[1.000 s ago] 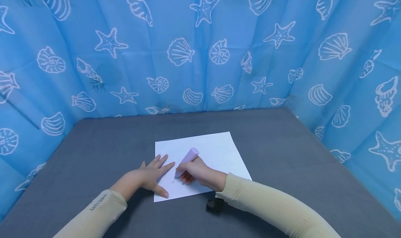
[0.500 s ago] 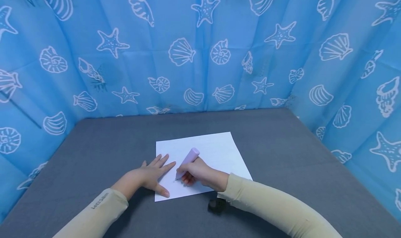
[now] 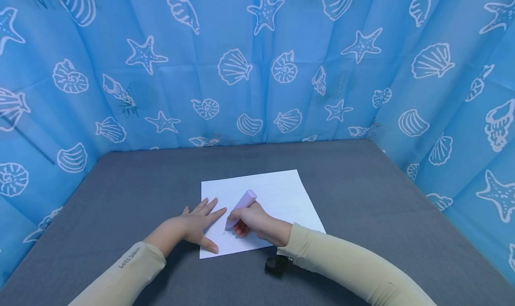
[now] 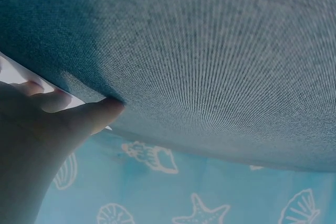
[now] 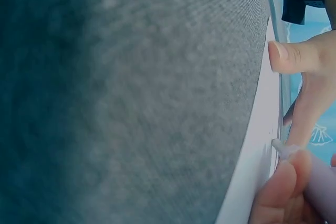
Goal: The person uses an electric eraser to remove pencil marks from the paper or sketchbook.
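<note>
A white sheet of paper lies on the dark grey table. My right hand pinches a thick lilac pen tilted over the sheet, its narrow tip at the paper by a faint small mark. In the right wrist view the fingertips are close to the tip of the pen. Fingers spread, my left hand rests on the left side of the sheet. Its thumb shows in the left wrist view beside the paper's edge.
The grey tabletop extends around the sheet. Behind and along the sides hangs a blue curtain with white shells and starfish. A small black device is under the right wrist, near the cream sleeve.
The pen tip shifts slightly over the same spot on the sheet, in the right hand's grip. The left hand keeps its place on the paper. The head view drifts a little.
</note>
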A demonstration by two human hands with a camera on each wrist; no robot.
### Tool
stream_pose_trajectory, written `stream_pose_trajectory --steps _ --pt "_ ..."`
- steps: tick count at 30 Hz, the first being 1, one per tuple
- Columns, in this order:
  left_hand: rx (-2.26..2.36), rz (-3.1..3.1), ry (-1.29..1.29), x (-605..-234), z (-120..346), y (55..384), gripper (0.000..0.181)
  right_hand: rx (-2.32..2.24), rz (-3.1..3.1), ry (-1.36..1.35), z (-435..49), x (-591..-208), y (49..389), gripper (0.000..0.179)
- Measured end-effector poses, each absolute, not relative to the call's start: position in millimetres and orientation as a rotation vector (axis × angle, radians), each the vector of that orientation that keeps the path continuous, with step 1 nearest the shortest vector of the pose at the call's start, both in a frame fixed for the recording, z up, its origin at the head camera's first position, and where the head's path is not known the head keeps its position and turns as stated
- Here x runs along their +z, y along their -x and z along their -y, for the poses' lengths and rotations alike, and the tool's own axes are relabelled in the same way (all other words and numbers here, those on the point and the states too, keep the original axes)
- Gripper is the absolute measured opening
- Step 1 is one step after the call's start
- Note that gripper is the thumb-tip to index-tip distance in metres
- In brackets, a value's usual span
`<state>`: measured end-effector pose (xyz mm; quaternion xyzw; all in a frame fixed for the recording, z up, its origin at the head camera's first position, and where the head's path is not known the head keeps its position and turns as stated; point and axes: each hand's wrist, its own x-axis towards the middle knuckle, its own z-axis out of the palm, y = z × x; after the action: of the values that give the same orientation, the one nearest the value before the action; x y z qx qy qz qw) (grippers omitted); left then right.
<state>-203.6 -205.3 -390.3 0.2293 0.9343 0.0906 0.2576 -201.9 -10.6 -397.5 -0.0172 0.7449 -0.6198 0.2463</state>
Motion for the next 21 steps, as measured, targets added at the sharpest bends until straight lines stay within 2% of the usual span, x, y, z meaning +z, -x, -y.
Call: stream_pose_trajectory --steps 21 --pt "0.251 -2.536 -0.611 -388.2 205.7 202.6 0.105 -1.634 -2.076 0.082 14.9 -391.5 196.1 0.01"
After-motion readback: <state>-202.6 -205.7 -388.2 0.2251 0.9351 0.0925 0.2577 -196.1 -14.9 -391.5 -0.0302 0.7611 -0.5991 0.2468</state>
